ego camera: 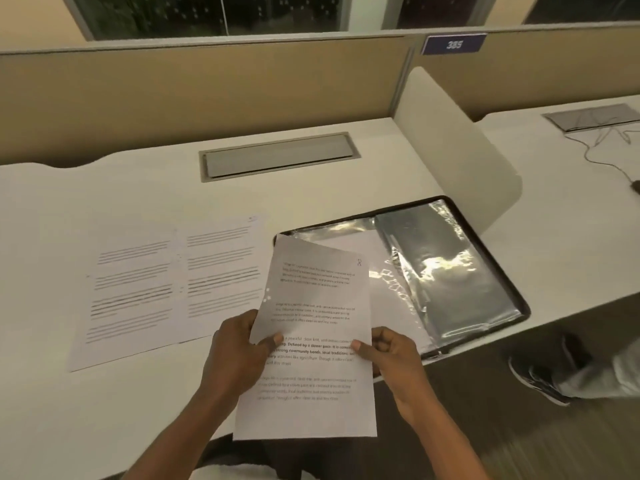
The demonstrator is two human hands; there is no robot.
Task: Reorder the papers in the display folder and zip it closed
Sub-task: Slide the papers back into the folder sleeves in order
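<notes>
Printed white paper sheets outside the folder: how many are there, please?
3: two sheets adjacent on white desk; third sheet between left hand and right hand; black folder may hide more.

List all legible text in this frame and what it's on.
"385": on the blue sign on the partition.
"Defined by a slower pace" and "strong community bonds, local traditions": bold lines on the held sheet; the rest of it is too blurred.
The two sheets on the desk: too blurred.
</notes>
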